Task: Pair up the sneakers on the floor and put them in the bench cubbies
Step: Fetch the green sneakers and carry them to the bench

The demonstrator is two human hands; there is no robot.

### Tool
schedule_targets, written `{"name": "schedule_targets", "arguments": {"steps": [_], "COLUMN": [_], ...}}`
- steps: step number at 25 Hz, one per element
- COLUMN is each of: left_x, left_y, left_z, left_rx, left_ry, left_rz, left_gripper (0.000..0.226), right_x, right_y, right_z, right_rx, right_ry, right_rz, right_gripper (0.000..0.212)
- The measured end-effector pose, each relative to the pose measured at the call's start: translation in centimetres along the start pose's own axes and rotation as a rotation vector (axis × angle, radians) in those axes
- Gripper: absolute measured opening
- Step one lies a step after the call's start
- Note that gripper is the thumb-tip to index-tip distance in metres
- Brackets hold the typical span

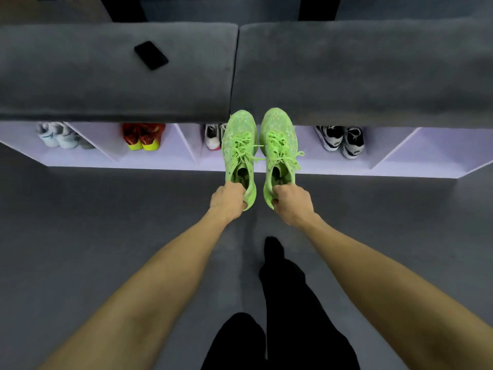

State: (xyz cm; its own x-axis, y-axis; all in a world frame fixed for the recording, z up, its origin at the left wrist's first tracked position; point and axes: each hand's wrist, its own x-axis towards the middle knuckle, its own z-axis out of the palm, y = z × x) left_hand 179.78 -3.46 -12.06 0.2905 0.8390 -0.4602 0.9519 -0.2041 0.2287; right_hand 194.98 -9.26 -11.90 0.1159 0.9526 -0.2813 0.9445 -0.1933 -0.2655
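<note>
A person's left hand (229,199) and right hand (292,202), fingers curled pinching each heel, hold green sneakers (240,148) side by side, toes toward the bench cubbies (400,156), seemingly for paired stowing.

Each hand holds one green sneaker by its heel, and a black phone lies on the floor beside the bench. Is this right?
Not quite. In the head view the black phone lies on the grey bench cushion, not on the floor. The rest holds: left hand and right hand each hold one green sneaker by its heel.

Grey carpeted floor (106,222), grey cushioned seat tops (80,84), dim cool light.
</note>
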Motion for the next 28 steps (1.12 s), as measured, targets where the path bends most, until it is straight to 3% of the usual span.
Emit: {"name": "schedule_targets", "arguments": {"steps": [12,28], "left_x": [19.2,47.5], "left_y": [-3.7,-5.3], "left_z": [15.7,20.7], "left_rx": [0.032,0.04], "left_ry": [-0.124,0.1], "left_rz": [-0.032,0.07], "left_gripper": [0.018,0.028], "right_x": [16.0,41.7], "right_y": [7.1,14.0], "right_z": [18.6,26.4], "right_rx": [0.021,-0.076], "right_ry": [-0.132,0.025], "right_rz": [-0.018,0.039], "right_gripper": [0.017,0.028]}}
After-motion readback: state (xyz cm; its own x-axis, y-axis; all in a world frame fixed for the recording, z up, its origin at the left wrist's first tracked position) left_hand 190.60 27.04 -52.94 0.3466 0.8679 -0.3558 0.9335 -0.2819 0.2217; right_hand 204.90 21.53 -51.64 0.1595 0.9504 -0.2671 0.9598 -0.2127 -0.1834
